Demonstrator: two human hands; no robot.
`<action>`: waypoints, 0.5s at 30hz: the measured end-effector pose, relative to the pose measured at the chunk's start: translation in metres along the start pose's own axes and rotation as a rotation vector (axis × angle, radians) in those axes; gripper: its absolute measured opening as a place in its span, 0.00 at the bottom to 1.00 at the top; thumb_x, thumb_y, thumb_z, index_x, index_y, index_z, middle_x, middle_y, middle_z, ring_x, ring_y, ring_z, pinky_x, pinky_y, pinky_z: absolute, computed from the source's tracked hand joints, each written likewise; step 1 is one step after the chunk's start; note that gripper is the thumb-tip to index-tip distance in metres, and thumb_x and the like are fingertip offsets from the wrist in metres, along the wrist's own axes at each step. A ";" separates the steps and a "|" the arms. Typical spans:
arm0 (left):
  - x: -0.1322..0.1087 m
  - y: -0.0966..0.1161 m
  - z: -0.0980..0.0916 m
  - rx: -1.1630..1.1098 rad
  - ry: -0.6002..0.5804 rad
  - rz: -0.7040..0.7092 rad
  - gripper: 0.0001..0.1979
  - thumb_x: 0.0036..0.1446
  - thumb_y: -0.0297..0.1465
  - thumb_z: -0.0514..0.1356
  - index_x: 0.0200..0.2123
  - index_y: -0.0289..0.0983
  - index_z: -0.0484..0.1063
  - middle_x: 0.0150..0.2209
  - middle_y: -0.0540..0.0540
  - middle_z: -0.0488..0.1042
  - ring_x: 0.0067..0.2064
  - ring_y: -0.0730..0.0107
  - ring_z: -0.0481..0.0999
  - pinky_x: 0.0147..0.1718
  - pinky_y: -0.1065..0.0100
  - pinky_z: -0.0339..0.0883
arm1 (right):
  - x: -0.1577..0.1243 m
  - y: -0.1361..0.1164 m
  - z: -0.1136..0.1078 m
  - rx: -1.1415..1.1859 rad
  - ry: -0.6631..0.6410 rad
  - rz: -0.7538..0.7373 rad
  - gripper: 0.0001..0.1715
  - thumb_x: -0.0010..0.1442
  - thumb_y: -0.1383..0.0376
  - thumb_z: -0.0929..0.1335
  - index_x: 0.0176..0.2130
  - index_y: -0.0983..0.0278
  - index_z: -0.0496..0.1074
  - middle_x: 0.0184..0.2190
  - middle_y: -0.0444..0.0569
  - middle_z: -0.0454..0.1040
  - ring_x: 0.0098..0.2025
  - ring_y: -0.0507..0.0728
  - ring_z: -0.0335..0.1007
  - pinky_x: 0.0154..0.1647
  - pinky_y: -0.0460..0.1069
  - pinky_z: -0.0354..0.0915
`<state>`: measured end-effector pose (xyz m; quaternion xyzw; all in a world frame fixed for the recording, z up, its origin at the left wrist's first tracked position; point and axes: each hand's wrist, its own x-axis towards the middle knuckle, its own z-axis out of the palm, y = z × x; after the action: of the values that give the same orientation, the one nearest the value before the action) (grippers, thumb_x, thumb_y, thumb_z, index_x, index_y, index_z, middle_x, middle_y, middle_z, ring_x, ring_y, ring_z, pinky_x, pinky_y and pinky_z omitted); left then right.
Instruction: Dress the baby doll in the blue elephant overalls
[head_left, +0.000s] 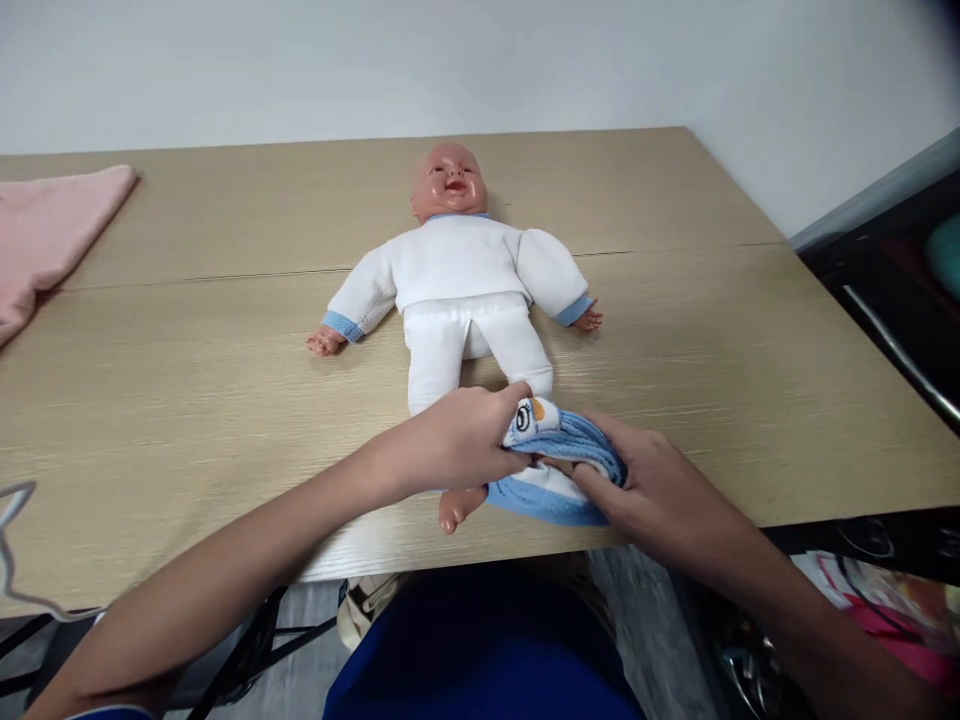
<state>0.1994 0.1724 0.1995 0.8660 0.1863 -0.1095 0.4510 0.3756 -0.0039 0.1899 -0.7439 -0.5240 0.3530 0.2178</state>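
A baby doll (461,260) in a white top with blue cuffs and white trousers lies on its back, head toward the wall. At its feet, a bunched blue-and-white baby garment (555,505) with an embroidered eye and orange patch is gathered into a ring. My left hand (465,435) pinches the left edge of the cloth, across the doll's lower legs. On the other side, my right hand (649,470) grips the gathered folds, thumb in front. One bare doll foot (459,508) shows below my left wrist; the other foot is hidden behind the cloth and hands.
The doll lies on a light wooden table (187,400) against a white wall. Pink cloth (60,230) lies at the far left, and a white wire-like object (11,540) sits at the near left edge. Dark shelving (885,290) and packaged items (885,600) are on the right.
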 end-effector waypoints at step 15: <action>0.007 -0.021 0.019 0.027 0.092 0.105 0.20 0.59 0.30 0.66 0.47 0.44 0.58 0.42 0.47 0.79 0.44 0.53 0.83 0.38 0.61 0.69 | -0.008 0.039 0.031 0.343 0.054 0.037 0.12 0.66 0.61 0.70 0.49 0.59 0.76 0.43 0.46 0.80 0.46 0.62 0.77 0.48 0.54 0.71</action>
<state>0.1964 0.1692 0.1712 0.8846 0.1598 -0.0483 0.4355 0.3750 -0.0269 0.1455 -0.7145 -0.4364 0.4211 0.3489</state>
